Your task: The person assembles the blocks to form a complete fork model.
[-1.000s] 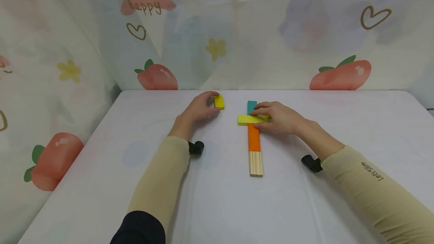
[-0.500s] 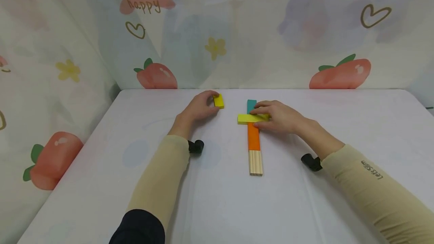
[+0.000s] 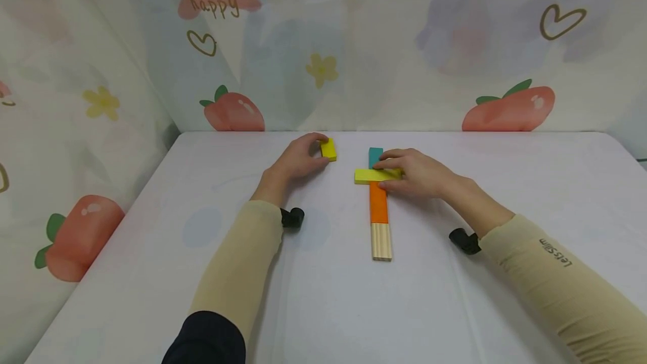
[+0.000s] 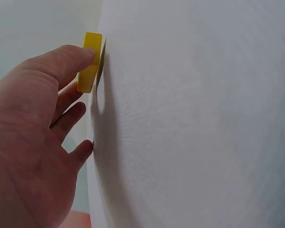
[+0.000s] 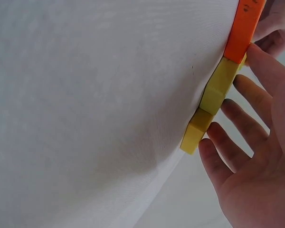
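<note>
In the head view my left hand (image 3: 303,156) pinches a small yellow wooden block (image 3: 329,150) near the table's far edge. The left wrist view shows the thumb on the face of that yellow block (image 4: 90,64), beside the tabletop. My right hand (image 3: 419,173) holds a yellow-green block (image 3: 366,177) laid crosswise, thumb on its near side and fingers on its far side. Beyond it lies a teal block (image 3: 376,156). Towards me an orange block (image 3: 378,204) and a plain striped wood block (image 3: 381,242) continue the line. The right wrist view shows another yellow piece (image 5: 195,130) beside the yellow-green one.
A white cloth covers the table (image 3: 323,308), whose far edge meets a printed curtain (image 3: 374,49). A gap of tabletop separates the left hand's block from the row. Dark wrist cameras (image 3: 292,219) hang from both forearms.
The yellow block in my left hand has shifted very slightly right, towards the row. The right hand and the row look unchanged.
</note>
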The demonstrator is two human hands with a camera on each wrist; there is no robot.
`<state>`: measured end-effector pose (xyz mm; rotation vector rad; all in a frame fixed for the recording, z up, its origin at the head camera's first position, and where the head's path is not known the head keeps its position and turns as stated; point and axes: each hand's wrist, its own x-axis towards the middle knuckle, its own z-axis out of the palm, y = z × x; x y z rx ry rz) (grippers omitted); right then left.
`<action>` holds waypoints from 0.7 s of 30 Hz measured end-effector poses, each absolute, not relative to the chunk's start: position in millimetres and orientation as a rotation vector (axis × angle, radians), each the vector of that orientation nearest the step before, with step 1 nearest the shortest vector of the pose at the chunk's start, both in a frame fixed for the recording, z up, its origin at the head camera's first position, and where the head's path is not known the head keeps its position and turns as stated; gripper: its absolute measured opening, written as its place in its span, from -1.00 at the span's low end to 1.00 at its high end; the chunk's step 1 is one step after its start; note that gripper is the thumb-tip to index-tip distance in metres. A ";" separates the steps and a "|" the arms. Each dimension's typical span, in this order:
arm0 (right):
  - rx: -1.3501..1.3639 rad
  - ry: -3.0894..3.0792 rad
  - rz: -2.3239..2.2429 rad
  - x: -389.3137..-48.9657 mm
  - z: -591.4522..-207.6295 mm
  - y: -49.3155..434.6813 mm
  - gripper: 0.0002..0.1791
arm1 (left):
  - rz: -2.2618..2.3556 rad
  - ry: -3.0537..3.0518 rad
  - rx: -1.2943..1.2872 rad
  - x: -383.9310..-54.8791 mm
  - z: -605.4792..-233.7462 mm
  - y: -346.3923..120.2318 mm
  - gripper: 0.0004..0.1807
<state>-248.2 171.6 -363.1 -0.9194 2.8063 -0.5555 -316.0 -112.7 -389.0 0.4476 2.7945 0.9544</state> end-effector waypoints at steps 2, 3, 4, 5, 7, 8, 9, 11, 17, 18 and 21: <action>-0.916 2.810 -0.553 -248.5 -363.8 171.6 -0.47 | 0.953 2.794 0.453 -316.0 -389.1 -112.3 -0.44; -0.914 2.812 -0.553 -248.6 -364.2 171.7 -0.47 | 0.954 2.793 0.453 -316.0 -389.1 -112.1 -0.44; -0.911 2.814 -0.551 -248.8 -364.5 171.8 -0.47 | 0.955 2.793 0.455 -316.0 -389.0 -111.8 -0.44; -0.910 2.816 -0.549 -248.9 -364.7 171.9 -0.47 | 0.955 2.792 0.456 -315.9 -388.9 -111.4 -0.45; -0.908 2.818 -0.544 -249.1 -364.9 172.0 -0.47 | 0.955 2.789 0.458 -315.9 -388.5 -110.7 -0.45; -0.906 2.818 -0.544 -249.1 -364.9 172.1 -0.47 | 0.955 2.786 0.455 -315.7 -388.1 -110.4 -0.45; -0.906 2.818 -0.542 -249.2 -364.9 172.2 -0.47 | 0.954 2.783 0.458 -315.7 -387.7 -110.1 -0.44; -0.907 2.815 -0.543 -249.2 -364.7 172.2 -0.47 | 0.954 2.776 0.471 -315.6 -386.9 -109.6 -0.44; -0.916 2.812 -0.549 -249.5 -364.4 172.3 -0.47 | 0.960 2.777 0.553 -314.5 -384.2 -107.7 -0.45; -0.915 2.811 -0.549 -249.5 -364.3 172.3 -0.47 | 0.963 2.774 0.562 -314.0 -383.8 -106.9 -0.45; -0.912 2.810 -0.549 -249.6 -364.0 172.0 -0.47 | 0.978 2.761 0.568 -312.5 -382.7 -103.3 -0.47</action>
